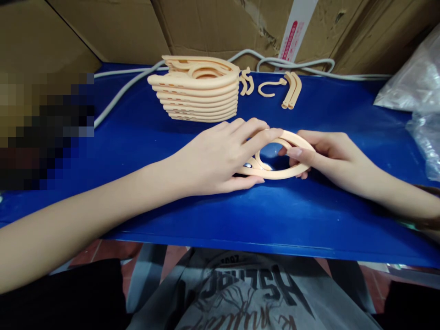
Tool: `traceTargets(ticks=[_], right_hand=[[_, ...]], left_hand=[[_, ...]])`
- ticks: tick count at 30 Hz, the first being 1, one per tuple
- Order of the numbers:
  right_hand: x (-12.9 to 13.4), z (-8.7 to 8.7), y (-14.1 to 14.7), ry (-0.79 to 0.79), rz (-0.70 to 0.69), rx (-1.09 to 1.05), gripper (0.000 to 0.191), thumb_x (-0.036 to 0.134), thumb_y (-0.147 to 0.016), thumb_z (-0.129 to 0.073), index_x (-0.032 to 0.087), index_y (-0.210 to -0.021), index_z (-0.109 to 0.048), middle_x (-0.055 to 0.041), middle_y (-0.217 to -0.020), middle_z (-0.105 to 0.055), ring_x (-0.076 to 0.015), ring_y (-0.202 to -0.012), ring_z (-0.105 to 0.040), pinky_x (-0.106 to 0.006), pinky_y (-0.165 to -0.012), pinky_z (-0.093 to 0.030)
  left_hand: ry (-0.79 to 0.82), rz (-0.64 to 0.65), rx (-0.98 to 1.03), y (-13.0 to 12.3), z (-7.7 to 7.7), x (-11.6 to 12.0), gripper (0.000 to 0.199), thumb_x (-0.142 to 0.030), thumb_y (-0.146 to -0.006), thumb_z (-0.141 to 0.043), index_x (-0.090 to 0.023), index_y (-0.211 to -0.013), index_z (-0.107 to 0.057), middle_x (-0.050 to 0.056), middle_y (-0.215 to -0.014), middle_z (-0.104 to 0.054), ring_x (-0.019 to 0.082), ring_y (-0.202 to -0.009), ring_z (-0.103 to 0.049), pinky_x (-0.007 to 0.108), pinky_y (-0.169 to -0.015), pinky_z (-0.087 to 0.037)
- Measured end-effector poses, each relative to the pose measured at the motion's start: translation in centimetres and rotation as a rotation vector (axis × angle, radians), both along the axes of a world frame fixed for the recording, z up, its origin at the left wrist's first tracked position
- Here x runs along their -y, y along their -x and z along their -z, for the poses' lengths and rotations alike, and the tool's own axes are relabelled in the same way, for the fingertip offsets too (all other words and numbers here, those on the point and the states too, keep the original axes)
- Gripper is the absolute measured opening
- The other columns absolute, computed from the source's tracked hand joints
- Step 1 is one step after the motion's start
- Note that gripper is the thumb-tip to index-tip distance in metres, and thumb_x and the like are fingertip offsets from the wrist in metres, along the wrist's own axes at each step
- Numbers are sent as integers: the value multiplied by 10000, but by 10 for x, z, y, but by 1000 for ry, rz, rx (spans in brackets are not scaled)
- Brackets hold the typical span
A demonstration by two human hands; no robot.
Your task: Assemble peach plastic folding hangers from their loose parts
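Note:
A peach plastic piece with curved loops [278,174] is held between both hands, just above the blue table. My left hand [223,158] is wrapped over its left end from above, hiding that part. At its right tip my right hand [323,153] pinches it, thumb on top and fingers beneath. Behind my left hand stands a stack of similar peach pieces [202,87]. To the right of the stack are small curved parts [246,81], a peach hook [266,88] and a pair of curved strips [292,90].
The blue table [220,220] has its front edge near my body. White cable [120,94] runs along the back by cardboard boxes [213,27]. Clear plastic bags [415,87] lie at the right. A blurred-out area covers the far left.

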State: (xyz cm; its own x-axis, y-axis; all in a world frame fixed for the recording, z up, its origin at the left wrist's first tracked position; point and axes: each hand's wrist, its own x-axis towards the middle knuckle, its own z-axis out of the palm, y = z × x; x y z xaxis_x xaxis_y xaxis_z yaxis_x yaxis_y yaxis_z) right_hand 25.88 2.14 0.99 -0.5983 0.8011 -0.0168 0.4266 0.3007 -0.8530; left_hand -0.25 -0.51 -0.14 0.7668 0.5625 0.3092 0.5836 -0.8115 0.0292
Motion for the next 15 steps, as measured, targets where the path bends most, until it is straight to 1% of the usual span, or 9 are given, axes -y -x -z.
traceTargets(ticks=[4,9,15], right_hand=[[1,1,0,-34,-13,13,427,645,-948,-664,232,-841,-663,18,-668,-625,-125,-563,-544,-283,-516,-395],[0,3,-1,-32,-33,-1,398,606,-983,-637,232,-846,-645,21,-670,-636,-131,-584,-592,-277,-540,-444],[1,2,0,-19,-17,-5,387,600,-966,-665,230,-849,-660,23,-674,-630,-127,-584,-574,-272,-519,-423]], left_hand=[[47,4,8,3,-1,-4,655,-373,-990,-638,-157,-1561,-401,176,-1486,-588,354,-1322,-611,465,-1040,-538],[104,14,31,5,1,-10,675,-397,-973,-654,-166,-1558,-409,164,-1465,-607,333,-1292,-633,443,-1028,-537],[100,6,33,4,1,-8,655,-377,-969,-651,-165,-1547,-429,163,-1460,-610,333,-1303,-627,447,-1047,-529]])
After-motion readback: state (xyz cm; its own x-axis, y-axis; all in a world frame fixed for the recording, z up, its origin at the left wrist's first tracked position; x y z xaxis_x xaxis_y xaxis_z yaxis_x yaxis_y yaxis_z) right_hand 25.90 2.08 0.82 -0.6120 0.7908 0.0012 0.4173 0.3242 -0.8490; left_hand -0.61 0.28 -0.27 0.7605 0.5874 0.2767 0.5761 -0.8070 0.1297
